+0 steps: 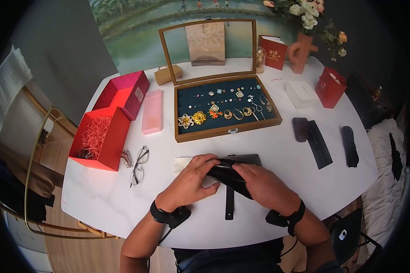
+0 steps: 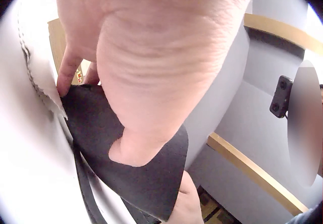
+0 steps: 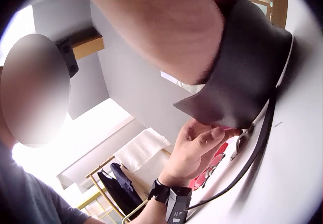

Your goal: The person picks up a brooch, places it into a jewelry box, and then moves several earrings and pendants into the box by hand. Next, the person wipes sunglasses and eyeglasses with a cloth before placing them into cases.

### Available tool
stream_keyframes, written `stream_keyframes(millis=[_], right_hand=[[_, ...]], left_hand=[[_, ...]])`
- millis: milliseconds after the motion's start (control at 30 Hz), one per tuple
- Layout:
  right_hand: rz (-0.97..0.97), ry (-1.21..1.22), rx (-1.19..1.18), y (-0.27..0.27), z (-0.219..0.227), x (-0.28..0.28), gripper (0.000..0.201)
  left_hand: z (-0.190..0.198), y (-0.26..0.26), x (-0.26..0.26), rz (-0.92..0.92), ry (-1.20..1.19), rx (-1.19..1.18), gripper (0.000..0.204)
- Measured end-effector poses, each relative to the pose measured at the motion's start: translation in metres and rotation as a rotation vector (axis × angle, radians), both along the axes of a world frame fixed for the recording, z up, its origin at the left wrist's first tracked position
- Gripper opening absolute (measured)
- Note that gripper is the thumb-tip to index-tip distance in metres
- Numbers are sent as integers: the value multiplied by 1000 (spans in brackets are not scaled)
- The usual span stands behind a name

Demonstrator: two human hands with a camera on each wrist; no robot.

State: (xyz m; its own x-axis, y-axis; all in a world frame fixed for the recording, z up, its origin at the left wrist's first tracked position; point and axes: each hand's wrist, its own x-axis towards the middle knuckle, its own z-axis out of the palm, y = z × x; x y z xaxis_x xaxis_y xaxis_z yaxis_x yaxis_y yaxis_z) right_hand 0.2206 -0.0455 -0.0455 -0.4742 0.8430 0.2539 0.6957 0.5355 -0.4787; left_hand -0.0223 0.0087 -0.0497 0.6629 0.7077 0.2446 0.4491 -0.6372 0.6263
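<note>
A black leather-like case [image 1: 232, 177] with a narrow strap [image 1: 229, 204] is held low over the table's front part, in front of the jewelry box. My left hand [image 1: 189, 182] grips its left end; the left wrist view shows the thumb lying on the dark panel [image 2: 144, 176] with the fingers at its far edge. At the right end, my right hand [image 1: 266, 186] holds the case, fingers over its top. The panel [image 3: 247, 67] bends in a curve in the right wrist view. Behind the case lies a flat dark grey piece [image 1: 250, 159], and a whitish cloth [image 1: 181, 164] shows beside the left hand.
An open wooden jewelry box [image 1: 225, 133] stands behind the hands. Eyeglasses [image 1: 139, 166], a red box [image 1: 109, 154] of shredded paper and a pink case [image 1: 152, 111] lie left. Dark pouches [image 1: 320, 145] [image 1: 349, 145], a white box [image 1: 300, 94] and a red bag [image 1: 330, 88] stand right.
</note>
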Motion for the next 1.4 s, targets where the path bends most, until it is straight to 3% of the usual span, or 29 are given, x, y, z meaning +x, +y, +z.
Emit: stream_keyframes(millis=[333,400,433,467,533,667,800,867,900,933,1000,1100,1233,1400], right_hand=[[-154,164,198,5,21,9,43],[-226,284,-30,9,22,14,59],[-198,285,-259,10,21,22,71],[-201,286,-260,12,17,25,71],[-78,448,-588,16,7,30,72],[77,432,-685,20,10,27,71],[95,540,-737,20,0,29,60],[79,894,-951,26,-20,33,49],[17,870,-1074,21,1,27,44],[16,871,-1073,21,1,23,44],[82,714,-1170,19,-2,15,46],[109,861,-1132,15,-8,4,48],[98,1019,-1105,12,0,-1,50],[140,1088,-1115,13,-9,-1,54]], left_hand=[[2,2,-3,10,-19,-41,53],[2,2,-2,2,-63,-74,54],[3,1,-2,-1,-63,-79,54],[5,2,-3,-21,-75,-101,55],[9,1,-4,-43,-87,-121,57],[13,3,-9,-111,-214,-166,46],[13,8,-16,-226,-325,-159,34],[18,2,-13,-213,-368,-197,35],[20,-1,-11,-188,-430,-330,34],[21,-3,-10,-163,-490,-465,34],[14,-2,-10,-264,-515,-416,33],[15,-8,-8,-136,-616,-574,24],[12,-9,-3,-119,-637,-487,22],[9,-13,0,19,-705,-548,45]])
